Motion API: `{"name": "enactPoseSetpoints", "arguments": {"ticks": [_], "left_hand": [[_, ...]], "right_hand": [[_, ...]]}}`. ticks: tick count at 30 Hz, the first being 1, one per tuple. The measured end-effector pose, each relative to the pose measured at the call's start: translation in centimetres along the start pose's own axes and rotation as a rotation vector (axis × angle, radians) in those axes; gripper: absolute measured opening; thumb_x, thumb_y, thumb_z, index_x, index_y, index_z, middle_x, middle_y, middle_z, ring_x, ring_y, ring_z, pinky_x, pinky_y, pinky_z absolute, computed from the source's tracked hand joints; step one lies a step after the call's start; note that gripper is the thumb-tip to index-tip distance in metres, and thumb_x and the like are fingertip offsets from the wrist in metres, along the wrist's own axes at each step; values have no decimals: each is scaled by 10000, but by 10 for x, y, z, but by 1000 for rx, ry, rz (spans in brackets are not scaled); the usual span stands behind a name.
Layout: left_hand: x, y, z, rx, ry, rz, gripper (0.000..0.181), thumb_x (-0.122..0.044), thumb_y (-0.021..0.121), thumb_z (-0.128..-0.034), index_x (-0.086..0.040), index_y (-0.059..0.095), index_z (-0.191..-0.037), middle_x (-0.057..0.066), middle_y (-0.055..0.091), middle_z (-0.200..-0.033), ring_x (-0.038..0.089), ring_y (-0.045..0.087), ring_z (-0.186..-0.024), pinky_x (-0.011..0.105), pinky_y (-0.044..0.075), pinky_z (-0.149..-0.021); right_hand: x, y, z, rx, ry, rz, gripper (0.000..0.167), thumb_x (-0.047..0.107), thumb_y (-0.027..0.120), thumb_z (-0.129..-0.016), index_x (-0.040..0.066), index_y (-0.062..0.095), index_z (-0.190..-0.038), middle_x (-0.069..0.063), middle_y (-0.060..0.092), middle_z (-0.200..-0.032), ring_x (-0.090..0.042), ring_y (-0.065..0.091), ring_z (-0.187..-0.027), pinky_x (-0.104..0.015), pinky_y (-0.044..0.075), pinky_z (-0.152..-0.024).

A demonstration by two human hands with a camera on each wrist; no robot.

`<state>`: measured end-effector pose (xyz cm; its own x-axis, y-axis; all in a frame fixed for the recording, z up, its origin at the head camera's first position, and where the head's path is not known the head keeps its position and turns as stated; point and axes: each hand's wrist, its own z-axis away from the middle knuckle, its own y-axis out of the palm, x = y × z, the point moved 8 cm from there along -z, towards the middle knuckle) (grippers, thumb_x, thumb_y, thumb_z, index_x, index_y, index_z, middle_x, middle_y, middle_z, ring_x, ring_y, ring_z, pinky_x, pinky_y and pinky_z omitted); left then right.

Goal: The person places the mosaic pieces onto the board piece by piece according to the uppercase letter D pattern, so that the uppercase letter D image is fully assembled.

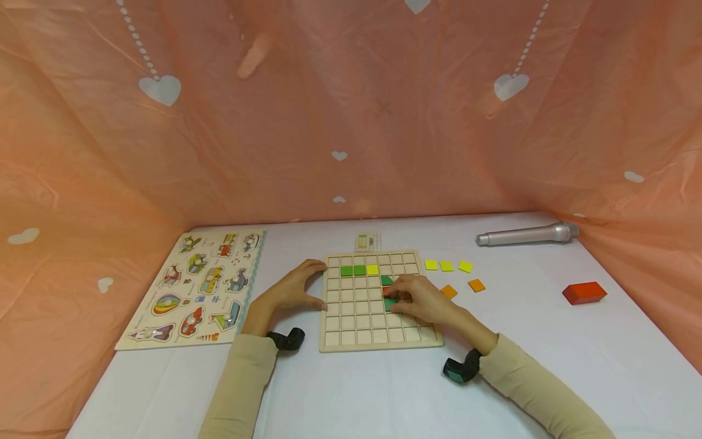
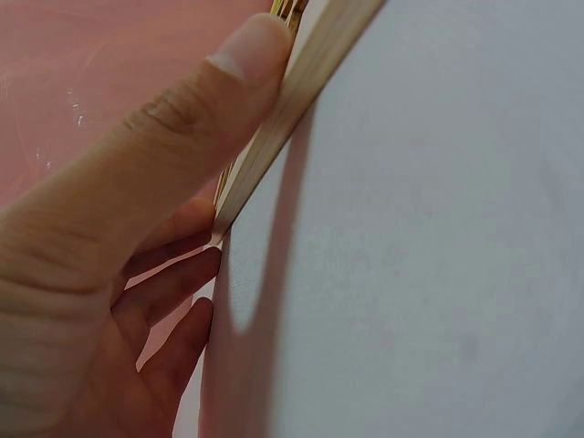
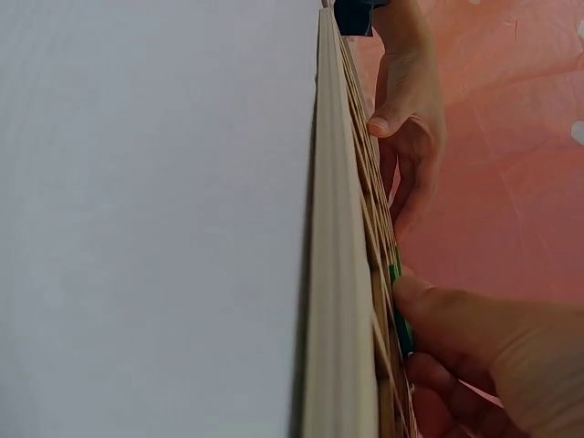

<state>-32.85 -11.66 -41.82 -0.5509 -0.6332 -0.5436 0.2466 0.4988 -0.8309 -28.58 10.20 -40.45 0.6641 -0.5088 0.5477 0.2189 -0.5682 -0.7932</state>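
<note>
A wooden grid board [image 1: 364,340] lies flat on the table. Two green square tiles [image 1: 353,271] and a yellow tile [image 1: 372,269] sit in a row in its upper part. My left hand [image 1: 290,286] rests against the board's left edge, thumb and fingers spread and touching the side. Over the right half of the grid, my right hand [image 1: 425,300] pinches a green tile [image 1: 390,303] with thumb and fingertips, low at the cells. A red piece [image 1: 386,292] shows partly under those fingers, and another green piece [image 1: 386,280] with a curved edge lies just above it.
Three yellow tiles [image 1: 446,266] and two orange tiles [image 1: 476,285] lie right of the board. A small pattern card [image 1: 367,242] is behind it. A picture puzzle board [image 1: 183,286] lies left; a silver microphone [image 1: 523,235] and a red block [image 1: 584,293] lie right.
</note>
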Motion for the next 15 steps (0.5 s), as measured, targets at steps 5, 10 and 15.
{"name": "enactPoseSetpoints", "arguments": {"ticks": [5, 10, 15], "left_hand": [[0, 0, 0, 2, 0, 2, 878, -307, 855, -635, 59, 449, -1321, 204, 415, -1356, 351, 370, -1289, 456, 292, -1103], [1, 1, 0, 5, -6, 6, 881, -313, 855, -636, 54, 447, -1325, 199, 413, -1361, 347, 367, -1294, 452, 291, -1105], [3, 1, 0, 7, -11, 9, 885, -320, 854, -638, 48, 445, -1331, 193, 410, -1368, 343, 362, -1299, 450, 289, -1106]], "right_hand": [[0, 0, 0, -8, 12, -19, 176, 128, 756, -775, 78, 721, -941, 7, 655, -910, -125, 581, -856, -247, 502, -734], [2, -2, 1, -52, -42, -14, 163, 116, 771, -752, 70, 728, -903, 6, 645, -865, -107, 571, -810, -230, 490, -685], [4, -4, 2, -78, -91, -4, 197, 93, 776, -738, 44, 718, -920, -9, 651, -853, -97, 561, -770, -212, 474, -635]]}}
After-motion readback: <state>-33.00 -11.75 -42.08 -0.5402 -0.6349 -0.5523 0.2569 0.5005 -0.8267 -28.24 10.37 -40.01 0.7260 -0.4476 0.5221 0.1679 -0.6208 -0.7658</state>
